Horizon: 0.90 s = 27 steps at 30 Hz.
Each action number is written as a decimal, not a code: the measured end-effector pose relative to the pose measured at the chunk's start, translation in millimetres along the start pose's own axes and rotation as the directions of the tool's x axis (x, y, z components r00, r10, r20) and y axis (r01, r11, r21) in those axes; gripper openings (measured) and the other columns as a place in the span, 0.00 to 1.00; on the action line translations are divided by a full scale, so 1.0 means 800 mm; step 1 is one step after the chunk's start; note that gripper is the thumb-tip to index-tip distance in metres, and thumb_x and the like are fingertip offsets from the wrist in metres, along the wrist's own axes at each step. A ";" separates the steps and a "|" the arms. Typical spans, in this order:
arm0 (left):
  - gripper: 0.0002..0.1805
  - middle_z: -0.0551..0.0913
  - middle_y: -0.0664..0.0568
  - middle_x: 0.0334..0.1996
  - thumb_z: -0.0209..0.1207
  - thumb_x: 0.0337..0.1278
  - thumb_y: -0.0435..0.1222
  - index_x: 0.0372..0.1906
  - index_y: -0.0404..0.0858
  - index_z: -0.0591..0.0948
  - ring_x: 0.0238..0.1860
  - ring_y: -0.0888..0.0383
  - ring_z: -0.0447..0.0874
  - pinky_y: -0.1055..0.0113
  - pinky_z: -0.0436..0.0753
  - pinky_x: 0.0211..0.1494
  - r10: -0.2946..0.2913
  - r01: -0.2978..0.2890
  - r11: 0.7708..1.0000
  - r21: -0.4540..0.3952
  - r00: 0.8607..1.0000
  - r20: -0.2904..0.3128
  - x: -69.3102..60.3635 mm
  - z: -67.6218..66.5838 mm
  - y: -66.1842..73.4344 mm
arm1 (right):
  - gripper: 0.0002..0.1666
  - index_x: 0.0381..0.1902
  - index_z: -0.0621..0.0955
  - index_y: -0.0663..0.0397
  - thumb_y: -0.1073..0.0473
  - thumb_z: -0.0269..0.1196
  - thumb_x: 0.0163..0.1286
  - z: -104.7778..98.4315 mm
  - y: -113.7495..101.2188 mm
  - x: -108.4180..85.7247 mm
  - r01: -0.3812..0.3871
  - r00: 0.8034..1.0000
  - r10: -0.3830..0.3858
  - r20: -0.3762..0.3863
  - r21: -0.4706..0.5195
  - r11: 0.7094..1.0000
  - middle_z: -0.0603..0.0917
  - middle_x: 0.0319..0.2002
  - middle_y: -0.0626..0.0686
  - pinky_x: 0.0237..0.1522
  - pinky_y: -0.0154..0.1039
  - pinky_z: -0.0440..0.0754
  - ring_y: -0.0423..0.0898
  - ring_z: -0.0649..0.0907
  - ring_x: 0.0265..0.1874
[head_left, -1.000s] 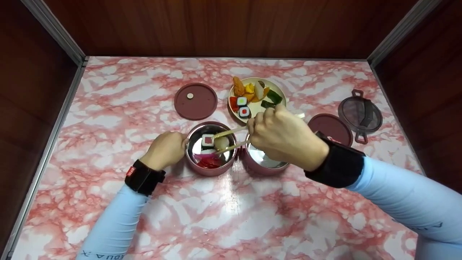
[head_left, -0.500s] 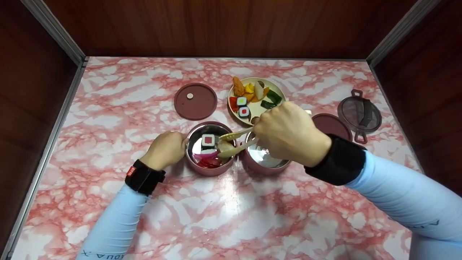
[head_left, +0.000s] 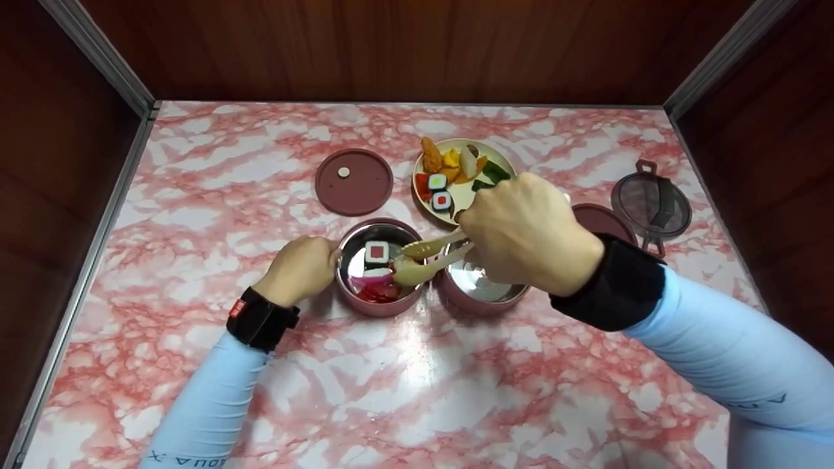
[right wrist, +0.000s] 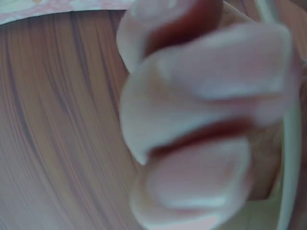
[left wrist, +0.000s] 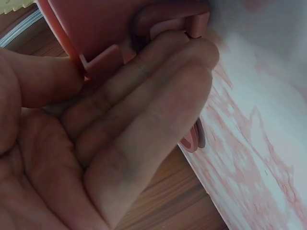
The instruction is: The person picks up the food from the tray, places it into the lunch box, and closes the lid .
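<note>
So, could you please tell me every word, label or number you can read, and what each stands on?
"AQUA X", probably, cut by the frame edge: on the left sleeve.
Lettering on the right sleeve: too unclear to read.
White letters on the red tag of the left wristband: too small.

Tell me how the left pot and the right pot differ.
The left pot holds food, including a sushi roll; the right pot shows none in its visible part. The left hand grips the left pot, while the right hand, holding tongs, hangs over the right pot, hiding some of it. Both pots are round and pink, with shiny insides.
</note>
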<state>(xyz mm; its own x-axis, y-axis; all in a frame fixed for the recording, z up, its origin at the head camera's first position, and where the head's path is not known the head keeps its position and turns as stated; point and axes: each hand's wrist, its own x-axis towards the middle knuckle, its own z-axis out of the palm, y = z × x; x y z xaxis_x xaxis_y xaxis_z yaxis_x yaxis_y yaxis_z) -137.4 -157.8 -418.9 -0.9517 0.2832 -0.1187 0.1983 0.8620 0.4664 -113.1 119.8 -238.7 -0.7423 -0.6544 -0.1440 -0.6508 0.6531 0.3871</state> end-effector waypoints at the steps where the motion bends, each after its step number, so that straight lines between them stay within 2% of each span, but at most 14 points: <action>1: 0.19 0.78 0.49 0.20 0.52 0.72 0.38 0.20 0.43 0.77 0.27 0.49 0.78 0.52 0.78 0.37 0.001 -0.001 1.000 0.000 1.000 -0.001 0.000 0.000 0.000 | 0.22 0.09 0.67 0.47 0.54 0.65 0.55 -0.001 0.001 0.000 -0.003 1.000 0.003 0.013 0.001 1.000 0.65 0.11 0.49 0.12 0.45 0.69 0.46 0.66 0.12; 7: 0.19 0.78 0.50 0.20 0.51 0.72 0.38 0.21 0.42 0.78 0.26 0.50 0.77 0.52 0.78 0.37 0.005 -0.005 1.000 0.003 1.000 0.004 0.001 0.000 0.000 | 0.20 0.12 0.70 0.48 0.50 0.64 0.56 -0.004 0.002 0.004 -0.027 0.996 0.026 0.089 0.014 1.000 0.69 0.13 0.50 0.12 0.46 0.71 0.48 0.70 0.13; 9: 0.19 0.77 0.49 0.19 0.51 0.72 0.38 0.21 0.42 0.79 0.25 0.50 0.77 0.52 0.78 0.36 0.003 -0.003 1.000 0.002 1.000 0.000 0.001 0.000 0.000 | 0.23 0.13 0.71 0.48 0.44 0.65 0.58 -0.005 0.000 0.005 -0.035 0.994 0.035 0.102 0.001 0.999 0.69 0.13 0.50 0.11 0.46 0.71 0.48 0.71 0.13; 14: 0.20 0.80 0.48 0.22 0.51 0.72 0.39 0.21 0.41 0.79 0.29 0.48 0.80 0.50 0.79 0.39 0.024 -0.023 1.000 0.008 0.999 -0.041 0.001 0.002 -0.001 | 0.32 0.12 0.70 0.49 0.33 0.67 0.57 -0.003 -0.005 0.010 -0.038 0.996 0.042 0.074 -0.058 0.998 0.70 0.14 0.51 0.12 0.44 0.72 0.48 0.72 0.13; 16: 0.20 0.80 0.47 0.23 0.51 0.72 0.38 0.20 0.41 0.78 0.30 0.47 0.81 0.50 0.79 0.39 0.030 -0.029 0.999 0.014 0.998 -0.051 0.000 0.003 -0.001 | 0.31 0.12 0.70 0.48 0.35 0.68 0.57 0.000 -0.004 0.014 -0.037 0.996 0.041 0.074 -0.061 0.997 0.71 0.15 0.51 0.13 0.44 0.73 0.48 0.73 0.14; 22: 0.19 0.81 0.48 0.24 0.51 0.71 0.38 0.21 0.42 0.78 0.31 0.47 0.81 0.50 0.80 0.40 0.023 -0.023 1.000 0.018 0.999 -0.036 0.000 0.003 -0.002 | 0.28 0.14 0.72 0.46 0.34 0.66 0.57 0.010 0.010 0.026 -0.030 0.992 0.027 0.121 0.021 0.999 0.73 0.16 0.51 0.14 0.47 0.75 0.49 0.73 0.15; 27: 0.19 0.80 0.48 0.23 0.51 0.71 0.38 0.21 0.41 0.79 0.31 0.48 0.80 0.50 0.79 0.40 0.010 -0.010 1.000 0.010 0.999 -0.034 -0.001 0.002 -0.001 | 0.28 0.13 0.72 0.46 0.33 0.64 0.57 0.016 0.019 0.026 -0.068 0.987 0.052 0.152 0.103 0.992 0.72 0.15 0.50 0.09 0.49 0.72 0.49 0.72 0.15</action>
<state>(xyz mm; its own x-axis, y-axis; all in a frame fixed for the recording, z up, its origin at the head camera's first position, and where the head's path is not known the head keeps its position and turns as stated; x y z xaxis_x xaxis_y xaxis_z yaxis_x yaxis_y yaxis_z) -136.7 -157.8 -420.5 -0.9571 0.2773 -0.0844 0.2097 0.8634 0.4590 -140.3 120.5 -247.3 -0.7909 -0.5538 -0.2604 -0.6115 0.7322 0.2999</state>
